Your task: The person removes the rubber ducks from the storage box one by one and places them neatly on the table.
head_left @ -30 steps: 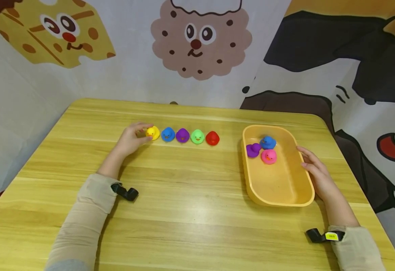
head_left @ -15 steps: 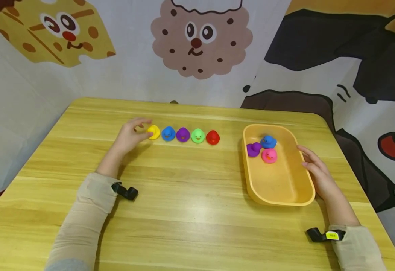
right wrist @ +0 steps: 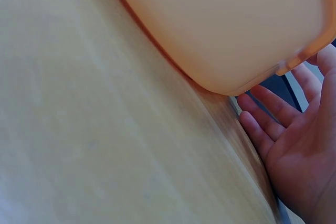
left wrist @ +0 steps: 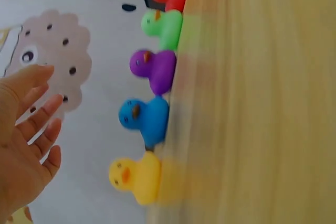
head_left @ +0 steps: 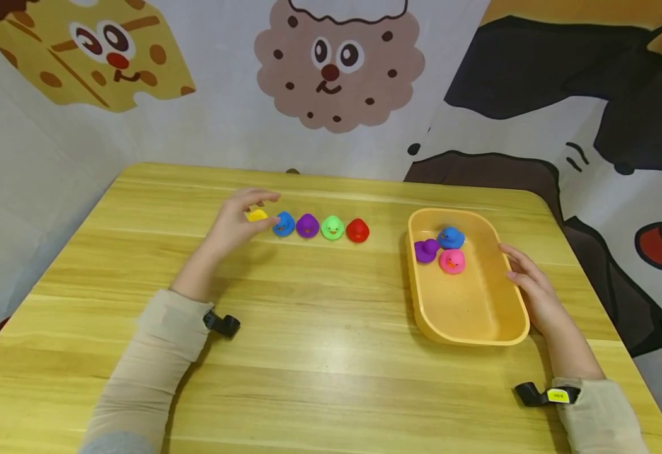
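Observation:
In the head view, a row of small rubber ducks lies on the table: a yellow duck [head_left: 258, 215], a blue duck [head_left: 283, 224], a purple duck [head_left: 307, 226], a green duck [head_left: 333, 227] and a red duck [head_left: 357, 230]. My left hand [head_left: 236, 219] hovers over the yellow duck, partly covering it, with fingers spread and holding nothing. The left wrist view shows this hand [left wrist: 23, 137] apart from the ducks. My right hand [head_left: 535, 290] holds the right rim of a yellow-orange plastic basin [head_left: 473, 309], thumb and index fingertip at the rim, other fingers outside the wall.
Inside the basin, near its far left corner, are a purple duck [head_left: 426, 251], a blue duck [head_left: 451, 238] and a pink duck [head_left: 452, 261]. The wooden table [head_left: 319, 353] ends at a cartoon-printed backdrop [head_left: 212, 139] behind the row.
My left hand has let go of the yellow duck, lifted, and moved slightly right above the row. The yellow duck stays at the row's left end. My right hand and the basin have not moved.

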Demonstrator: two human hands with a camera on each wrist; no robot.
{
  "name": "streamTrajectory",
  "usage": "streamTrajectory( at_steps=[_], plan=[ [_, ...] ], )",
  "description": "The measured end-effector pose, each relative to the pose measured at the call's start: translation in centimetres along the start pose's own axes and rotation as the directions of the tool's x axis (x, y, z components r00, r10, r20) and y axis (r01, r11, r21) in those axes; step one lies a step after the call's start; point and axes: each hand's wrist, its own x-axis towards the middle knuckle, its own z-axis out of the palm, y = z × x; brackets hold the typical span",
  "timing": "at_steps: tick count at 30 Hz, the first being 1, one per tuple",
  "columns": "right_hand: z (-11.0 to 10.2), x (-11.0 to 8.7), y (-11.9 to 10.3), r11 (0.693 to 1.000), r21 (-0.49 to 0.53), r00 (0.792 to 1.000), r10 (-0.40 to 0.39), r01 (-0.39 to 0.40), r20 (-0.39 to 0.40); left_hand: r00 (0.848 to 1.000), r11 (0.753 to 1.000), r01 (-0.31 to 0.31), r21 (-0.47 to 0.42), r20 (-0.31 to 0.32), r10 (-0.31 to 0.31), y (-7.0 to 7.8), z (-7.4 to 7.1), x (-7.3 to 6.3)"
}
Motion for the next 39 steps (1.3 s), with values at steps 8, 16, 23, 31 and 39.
streamTrajectory(
  at_steps=[8, 16, 23, 31, 39],
  plan=[
    [0.0, 0.1, 0.0, 1.0, -0.007, 1.0, -0.014, 0.014, 0.0, 0.994, 0.993, -0.103, -0.051, 0.039, 0.105, 2.7, 1.9, 0.6],
    [0.0, 0.0, 0.0, 1.0, 0.002, 1.0, -0.012, 0.012, 0.004, 0.988, 0.987, -0.122, -0.1, 0.08, 0.13, 5.1, 4.0, 1.2],
    [-0.2, -0.1, 0.1, 1.0, -0.003, 1.0, -0.009, 0.009, 0.003, 0.981, 0.98, -0.144, -0.136, 0.113, 0.16, 6.5, 5.8, 2.0],
    [-0.2, -0.1, 0.1, 1.0, -0.007, 1.0, 0.001, -0.001, 0.001, 0.968, 0.973, -0.177, -0.145, 0.151, 0.199, 8.5, 7.8, 2.8],
    [0.0, 0.0, 0.1, 1.0, 0.004, 1.0, 0.002, -0.002, 0.003, 0.955, 0.963, -0.216, -0.163, 0.17, 0.243, 10.1, 9.8, 3.5]
  ],
)
